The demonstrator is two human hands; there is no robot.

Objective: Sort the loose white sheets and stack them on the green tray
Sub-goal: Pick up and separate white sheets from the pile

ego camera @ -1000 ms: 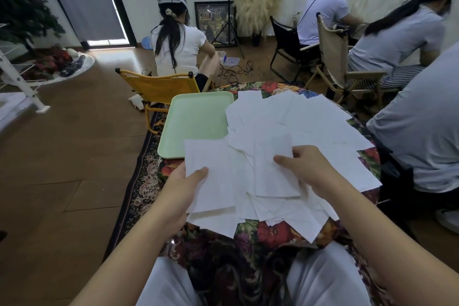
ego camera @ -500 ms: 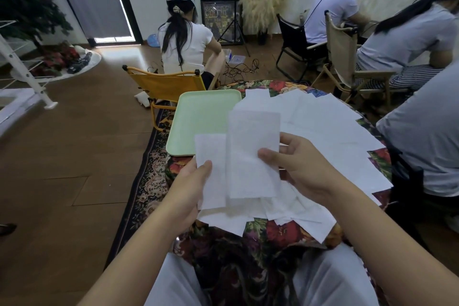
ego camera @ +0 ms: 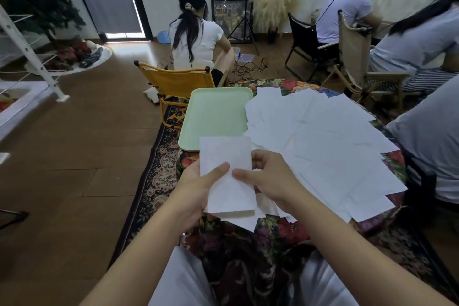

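Observation:
Both hands hold a small stack of white sheets upright above the near table edge. My left hand grips its left side with the thumb across the front. My right hand pinches its right side, thumb on the front and fingers behind. Beyond the stack lies the pale green tray with nothing on it. To its right a wide spread of loose white sheets covers the floral tablecloth.
A yellow folding chair stands just past the tray, with a seated person behind it. Another person's sleeve is close at the table's right side. Two more people sit at the far right. Wooden floor lies to the left.
My right hand lifted a sheet from the pile and brought it left onto the sheet in my left hand. Both sheets are now held together as one stack.

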